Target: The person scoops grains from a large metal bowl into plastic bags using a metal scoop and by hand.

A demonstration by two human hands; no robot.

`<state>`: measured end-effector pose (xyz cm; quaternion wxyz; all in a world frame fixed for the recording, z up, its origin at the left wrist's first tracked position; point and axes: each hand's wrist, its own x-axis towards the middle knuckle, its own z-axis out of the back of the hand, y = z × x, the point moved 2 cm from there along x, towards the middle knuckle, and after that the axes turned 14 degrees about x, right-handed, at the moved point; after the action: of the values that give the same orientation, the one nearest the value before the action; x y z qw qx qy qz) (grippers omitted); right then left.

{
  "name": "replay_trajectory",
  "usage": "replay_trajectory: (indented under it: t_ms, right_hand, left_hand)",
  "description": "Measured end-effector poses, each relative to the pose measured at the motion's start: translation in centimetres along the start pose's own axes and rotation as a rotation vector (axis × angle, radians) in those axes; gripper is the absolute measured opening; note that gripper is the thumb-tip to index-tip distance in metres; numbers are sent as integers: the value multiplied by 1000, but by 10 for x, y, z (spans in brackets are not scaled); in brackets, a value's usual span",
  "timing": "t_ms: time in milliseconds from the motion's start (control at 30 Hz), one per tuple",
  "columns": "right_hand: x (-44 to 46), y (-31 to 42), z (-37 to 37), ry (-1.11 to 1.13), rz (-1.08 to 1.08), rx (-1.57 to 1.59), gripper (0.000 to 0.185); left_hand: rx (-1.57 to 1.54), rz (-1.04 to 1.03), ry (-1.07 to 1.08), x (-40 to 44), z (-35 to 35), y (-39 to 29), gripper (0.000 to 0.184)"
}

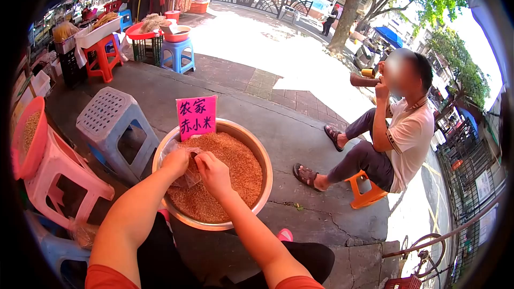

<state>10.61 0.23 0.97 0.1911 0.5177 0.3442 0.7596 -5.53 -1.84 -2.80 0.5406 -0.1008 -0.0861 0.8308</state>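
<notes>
A wide metal basin [266, 187] full of reddish-brown grain [235, 168] stands in front of me. Over its left part, my left hand [175, 162] is closed on a clear plastic bag [187, 179]. My right hand [213, 173] pinches the same bag near its top, close beside the left. Some of the bag rests against the grain, and what it contains is hard to make out. Behind my hands a bright pink sign [197, 116] with handwritten black characters stands upright at the basin's back rim.
A grey-blue plastic stool [110, 123] stands left of the basin, near a pink stool [69, 174] bearing a red bowl [28, 139]. To the right, a person [412, 128] sits on an orange stool [369, 190]. Farther back, a blue stool [178, 56] holds another basin.
</notes>
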Motion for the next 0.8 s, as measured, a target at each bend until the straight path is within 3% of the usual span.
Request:
replay_trajectory:
  t_ms: [33, 133, 233, 367, 500, 567, 667, 800]
  right_hand:
    - [3, 4, 1, 97, 98, -86, 7]
    - [12, -1, 20, -96, 79, -49, 8]
    - [13, -28, 50, -226, -108, -233, 20]
    - [-29, -96, 63, -167, -473, -401, 32]
    - [-73, -139, 61, -341, -573, -183, 40]
    - [-65, -120, 72, -427, -742, 114, 40]
    - [-50, -106, 76, -507, -781, 316, 39]
    - [-22, -69, 58, -437, -589, 342, 34]
  left_hand:
    - [22, 0, -3, 0, 0, 0, 34]
    - [62, 21, -24, -5, 4, 0, 36]
    - [102, 21, 21, -3, 2, 7, 30]
    - [85, 21, 41, -3, 3, 8, 29]
    - [87, 27, 56, 1, 1, 6, 31]
    - [76, 44, 63, -8, 10, -4, 27]
    - [63, 5, 15, -7, 6, -4, 29]
    - [40, -42, -7, -4, 3, -7, 29]
